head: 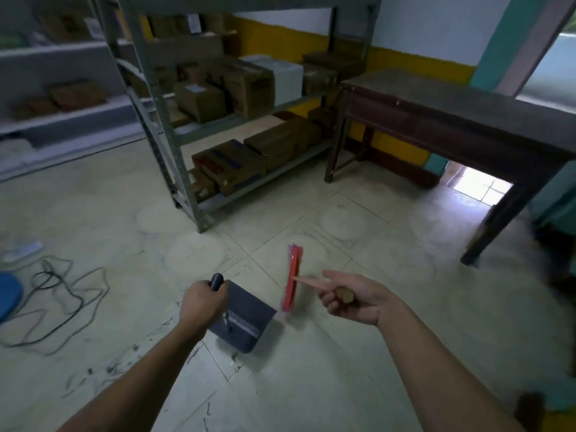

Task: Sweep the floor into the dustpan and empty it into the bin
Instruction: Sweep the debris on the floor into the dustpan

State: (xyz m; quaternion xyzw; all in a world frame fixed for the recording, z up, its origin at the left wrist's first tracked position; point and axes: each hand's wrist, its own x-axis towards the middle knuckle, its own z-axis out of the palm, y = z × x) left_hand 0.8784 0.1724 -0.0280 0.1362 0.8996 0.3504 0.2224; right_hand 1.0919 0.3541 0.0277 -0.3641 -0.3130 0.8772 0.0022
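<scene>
My left hand [199, 302] grips the black handle of a dark grey dustpan [246, 319], which hangs below it over the tiled floor. My right hand [352, 299] is closed around the wooden end of a broom handle, index finger stretched along it. The red broom head [293, 277] with pink-blue bristles stands on edge just right of the dustpan, a small gap between them. Dark scraps of dirt [115, 366] lie scattered on the floor below and left of the dustpan. No bin is in view.
A grey metal shelf rack [162, 126] full of cardboard boxes stands ahead. A dark wooden table [467, 120] is at the right, a doorway behind it. A black cable [62, 294] loops on the floor at left beside a blue round object [7, 296].
</scene>
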